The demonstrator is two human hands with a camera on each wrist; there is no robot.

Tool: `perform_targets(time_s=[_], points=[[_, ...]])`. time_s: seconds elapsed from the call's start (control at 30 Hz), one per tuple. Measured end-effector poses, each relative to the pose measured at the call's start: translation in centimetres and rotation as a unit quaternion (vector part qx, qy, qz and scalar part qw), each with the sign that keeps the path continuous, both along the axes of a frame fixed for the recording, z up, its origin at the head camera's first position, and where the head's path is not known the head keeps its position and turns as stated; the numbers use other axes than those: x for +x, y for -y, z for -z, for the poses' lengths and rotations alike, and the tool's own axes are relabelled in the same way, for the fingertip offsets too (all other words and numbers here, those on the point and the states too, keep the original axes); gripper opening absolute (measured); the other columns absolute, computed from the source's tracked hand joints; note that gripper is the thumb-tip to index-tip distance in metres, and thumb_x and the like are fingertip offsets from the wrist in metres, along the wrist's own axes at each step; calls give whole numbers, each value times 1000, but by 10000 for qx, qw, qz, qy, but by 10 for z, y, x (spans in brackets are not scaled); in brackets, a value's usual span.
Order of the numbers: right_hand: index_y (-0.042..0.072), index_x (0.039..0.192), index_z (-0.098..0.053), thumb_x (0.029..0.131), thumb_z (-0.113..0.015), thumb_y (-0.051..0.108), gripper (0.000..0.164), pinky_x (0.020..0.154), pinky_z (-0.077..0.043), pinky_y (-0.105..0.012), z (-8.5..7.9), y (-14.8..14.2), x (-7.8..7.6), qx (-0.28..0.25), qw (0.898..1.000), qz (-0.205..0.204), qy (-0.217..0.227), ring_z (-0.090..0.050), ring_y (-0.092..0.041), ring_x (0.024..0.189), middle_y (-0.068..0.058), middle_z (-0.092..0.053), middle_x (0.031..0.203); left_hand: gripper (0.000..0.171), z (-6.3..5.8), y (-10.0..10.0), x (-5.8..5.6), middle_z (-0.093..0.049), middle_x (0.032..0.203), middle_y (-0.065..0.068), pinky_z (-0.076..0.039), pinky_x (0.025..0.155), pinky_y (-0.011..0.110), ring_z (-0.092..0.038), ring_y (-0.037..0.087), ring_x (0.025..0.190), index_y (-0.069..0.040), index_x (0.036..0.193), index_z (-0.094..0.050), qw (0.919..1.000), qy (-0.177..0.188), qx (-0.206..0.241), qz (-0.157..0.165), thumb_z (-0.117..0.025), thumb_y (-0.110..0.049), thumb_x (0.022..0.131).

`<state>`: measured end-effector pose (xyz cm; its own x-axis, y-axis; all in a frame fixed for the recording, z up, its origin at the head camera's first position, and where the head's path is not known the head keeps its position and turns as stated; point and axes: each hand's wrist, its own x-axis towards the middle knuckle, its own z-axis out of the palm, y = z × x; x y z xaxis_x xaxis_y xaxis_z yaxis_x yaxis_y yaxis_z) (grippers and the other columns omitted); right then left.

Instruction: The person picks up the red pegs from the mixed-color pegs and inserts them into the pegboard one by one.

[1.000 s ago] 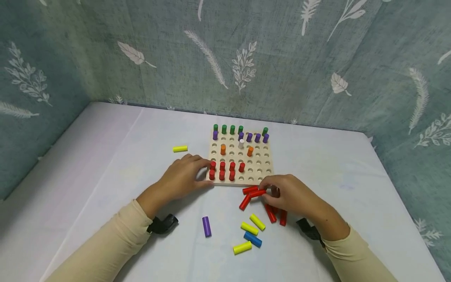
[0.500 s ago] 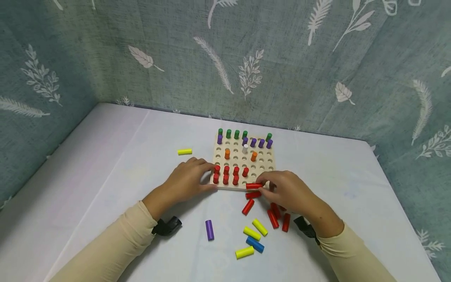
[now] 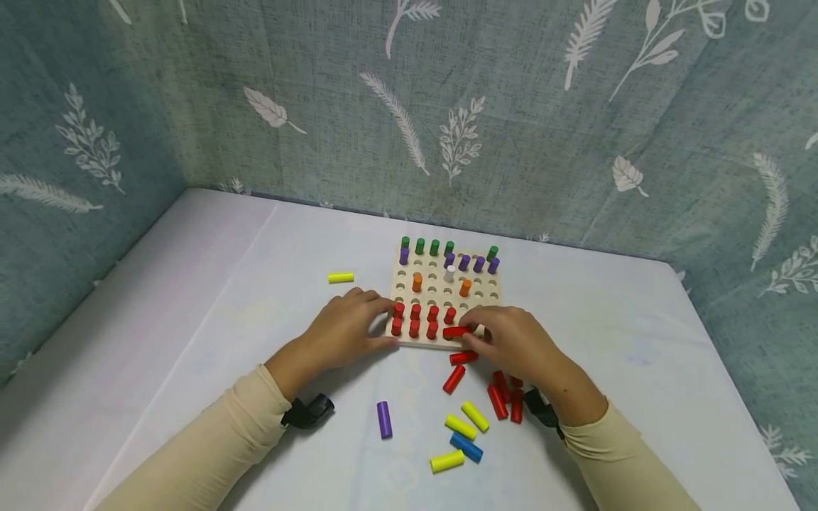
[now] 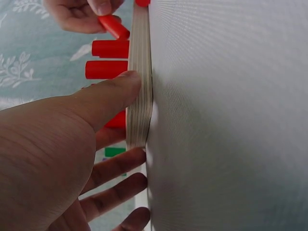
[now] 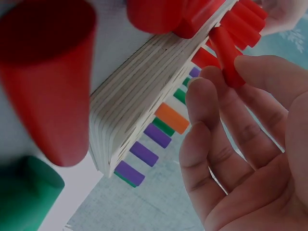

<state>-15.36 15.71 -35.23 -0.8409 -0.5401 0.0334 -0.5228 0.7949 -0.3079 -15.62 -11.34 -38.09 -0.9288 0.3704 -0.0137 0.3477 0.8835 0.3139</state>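
A wooden pegboard (image 3: 424, 345) lies on the table with upright pegs in some of its holes. My left hand (image 3: 345, 328) holds its near left corner, the thumb on the front edge (image 4: 139, 106) and the fingers along the left side. Between thumb and fingertips, my right hand (image 3: 514, 341) pinches a red peg (image 5: 226, 55). That peg is tilted, its free end close over the front row, just right of the red pegs (image 3: 432, 330) standing there. Four-sided rows behind hold orange pegs (image 3: 466, 287), a white peg (image 3: 450, 273), purple pegs (image 3: 479, 264) and green pegs (image 3: 434, 247).
Loose red pegs (image 3: 497, 402) lie in front of the board, some under the right wrist. Nearer me are yellow pegs (image 3: 460, 426), a blue peg (image 3: 466, 447) and a purple peg (image 3: 384, 420). Another yellow peg (image 3: 341, 277) lies left of the board. A patterned cloth (image 3: 537, 128) hangs behind.
My right hand has lifted the red peg from the loose pile and brought it forward over the board's front row. The left hand stays at the corner. The head view has shifted slightly.
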Motion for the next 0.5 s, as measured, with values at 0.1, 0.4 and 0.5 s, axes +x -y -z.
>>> perform_targets(time_s=[0.1,0.4,0.5], points=[[13,110,-75,89,-76,22,23,72,-54,-26,2,0,0,63,9999,103,17,-61,-11,77,0,-75,104,63,1,-2,-1,-67,129,5,-51,97,48,-58,26,119,-16,131,-65,10000,-22,10,14,-83,-45,79],[14,112,-76,88,-78,23,26,74,-56,-29,5,-2,2,10,10000,-1,18,-62,-10,80,1,-75,101,62,2,-1,0,-66,130,5,-51,98,47,-58,25,120,-15,131,-65,9999,41,-93,-34,-83,-45,79],[14,113,-76,87,-79,24,28,77,-58,-31,7,-2,2,36,10000,33,-76,-63,-12,82,-1,-76,102,62,1,-1,0,-66,130,5,-51,98,47,-58,26,120,-15,131,-65,10000,1,-58,-37,-83,-45,79]])
